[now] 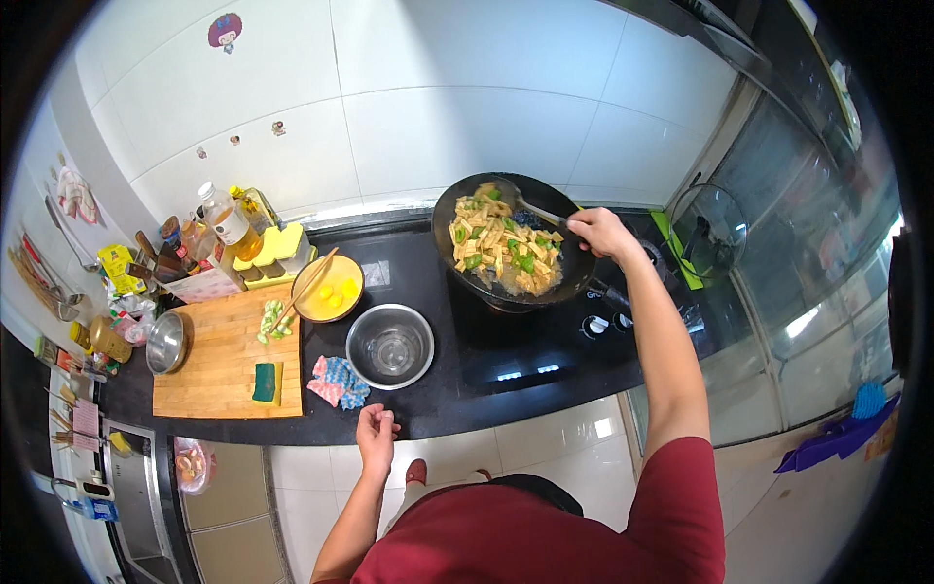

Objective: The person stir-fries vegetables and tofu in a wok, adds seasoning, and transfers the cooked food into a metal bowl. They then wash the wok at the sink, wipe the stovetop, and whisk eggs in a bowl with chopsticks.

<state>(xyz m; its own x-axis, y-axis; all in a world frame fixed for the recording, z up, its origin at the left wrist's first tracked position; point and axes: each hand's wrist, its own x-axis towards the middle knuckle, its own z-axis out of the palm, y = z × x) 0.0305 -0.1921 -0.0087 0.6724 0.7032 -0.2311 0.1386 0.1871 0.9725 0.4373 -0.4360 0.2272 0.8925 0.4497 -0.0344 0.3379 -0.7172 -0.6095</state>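
My right hand (600,234) is closed around the handle of a metal spatula (538,210). The spatula's head rests among the food on the far side of a black wok (453,270). Pale brown strips that look like tofu skin, mixed with green pepper pieces (526,263), fill the wok, which sits on a black gas stove (545,355). My left hand (376,436) hangs at the counter's front edge, its fingers curled in with nothing seen in them. Just beyond it lie a pink and blue cloth (338,382) and a steel bowl (390,346).
A bowl of cracked eggs (330,290) with chopsticks (305,289) across it stands beside a wooden cutting board (209,365). Chopped scallion (276,321), a sponge (266,383) and another steel bowl (168,343) are on the board. An oil bottle (231,224) stands behind; a glass lid (708,231) stands right of the stove.
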